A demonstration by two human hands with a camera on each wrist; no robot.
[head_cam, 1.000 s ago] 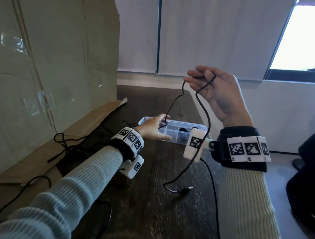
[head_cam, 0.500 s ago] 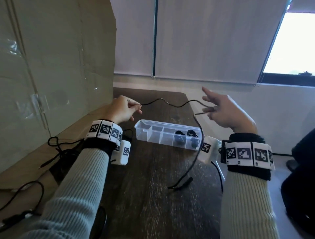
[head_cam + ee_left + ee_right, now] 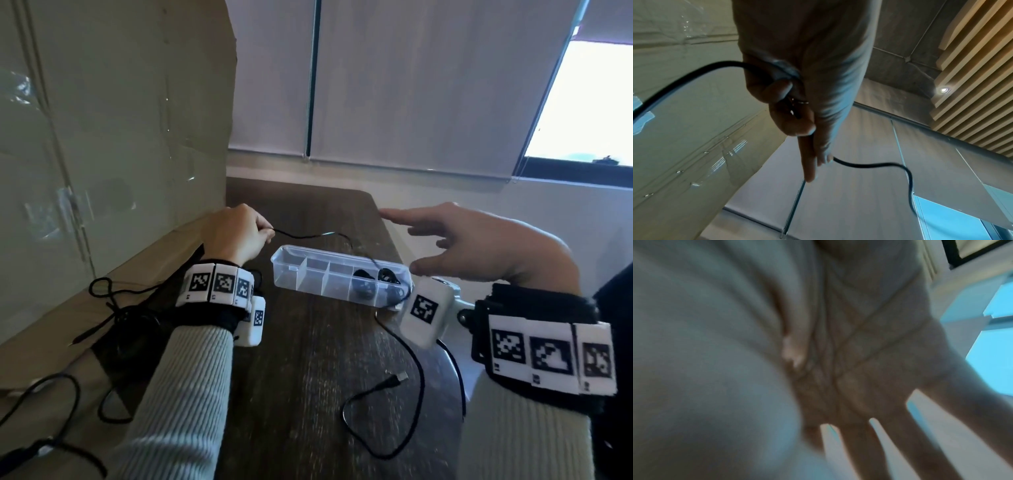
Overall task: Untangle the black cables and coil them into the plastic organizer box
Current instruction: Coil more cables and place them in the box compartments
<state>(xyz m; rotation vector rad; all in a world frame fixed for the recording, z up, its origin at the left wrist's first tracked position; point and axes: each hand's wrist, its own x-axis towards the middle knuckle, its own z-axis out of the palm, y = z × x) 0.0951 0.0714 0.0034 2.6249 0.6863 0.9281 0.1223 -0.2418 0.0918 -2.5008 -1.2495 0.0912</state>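
A clear plastic organizer box [image 3: 310, 274] with several compartments lies on the dark table [image 3: 308, 394]; black coiled cable [image 3: 387, 275] sits in its right-hand compartments. My left hand [image 3: 239, 236] grips a thin black cable [image 3: 308, 236] just left of the box; in the left wrist view the cable [image 3: 879, 165] runs through the curled fingers [image 3: 795, 123]. That cable drapes over the box, passes its right end and trails across the table to a USB plug [image 3: 397, 378]. My right hand [image 3: 455, 240] hovers over the box's right end, fingers [image 3: 865, 451] spread, holding nothing.
A tangle of black cables [image 3: 113, 308] lies at the left on a cardboard sheet [image 3: 85, 154] that stands up along the table's left side. More cable loops [image 3: 44, 411] lie near the front left. The table's right edge [image 3: 387, 226] is close to the box.
My right hand has let go of the cable and opened over the box. The cable has dropped onto the box and table. My left hand keeps its grip.
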